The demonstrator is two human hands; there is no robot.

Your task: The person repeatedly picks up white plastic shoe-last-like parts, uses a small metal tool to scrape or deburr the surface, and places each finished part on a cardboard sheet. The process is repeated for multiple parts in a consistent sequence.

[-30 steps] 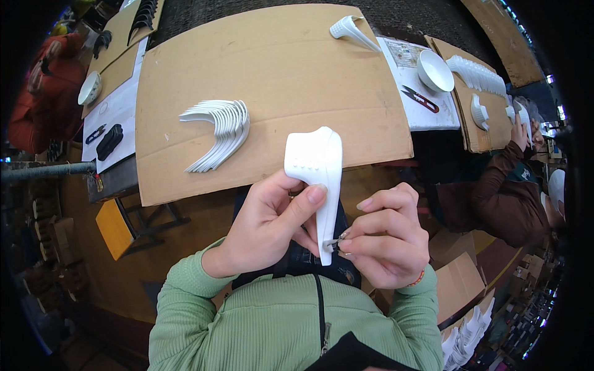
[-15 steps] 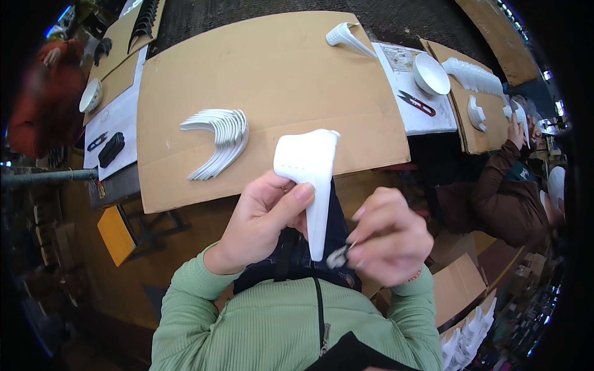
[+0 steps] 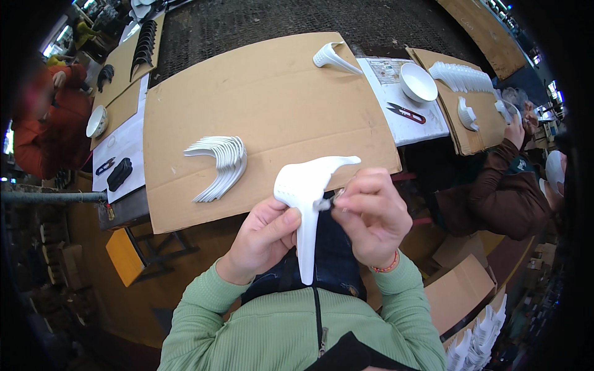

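The left hand (image 3: 263,229) should hold the white piece (image 3: 304,188) firmly in its closed fingers (image 3: 288,217), while the right hand (image 3: 374,213), pinching a small grey tool (image 3: 322,204), follows the edge lightly.

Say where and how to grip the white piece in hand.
Probably pinch the white piece where it narrows below its broad head, coming from the left, as the left hand does. It is slim enough there for a thumb pinch, leaving the right edge to the right hand and its small grey tool.
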